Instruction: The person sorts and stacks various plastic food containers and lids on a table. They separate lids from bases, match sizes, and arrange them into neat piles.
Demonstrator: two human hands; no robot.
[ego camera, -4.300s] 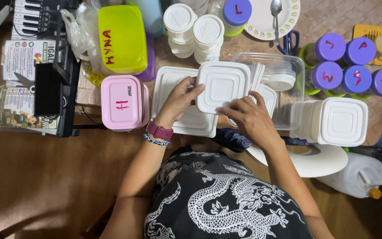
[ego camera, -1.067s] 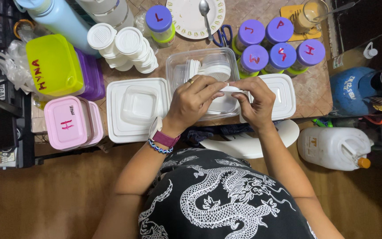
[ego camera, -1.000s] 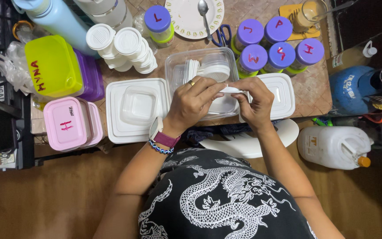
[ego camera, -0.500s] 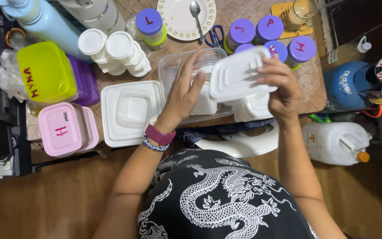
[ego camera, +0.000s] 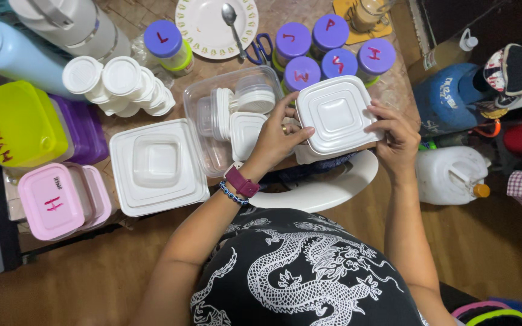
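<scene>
Both hands grip a square white lidded container over a crowded desk [ego camera: 152, 21].

The left hand [ego camera: 276, 136] curls its fingers on the square white container's [ego camera: 338, 115] left edge, while the right hand [ego camera: 397, 136] clasps its right edge; it sits atop another white container at the desk's near edge. Just left stands a clear plastic tub [ego camera: 203, 111] holding small white lids. Purple-lidded jars [ego camera: 302, 73] cluster behind, and a stack of white square lids [ego camera: 155, 166] lies further left.

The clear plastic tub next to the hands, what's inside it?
The clear plastic tub holds white lids standing on edge, a small white square lid and round white containers. The left hand hides one corner.
</scene>
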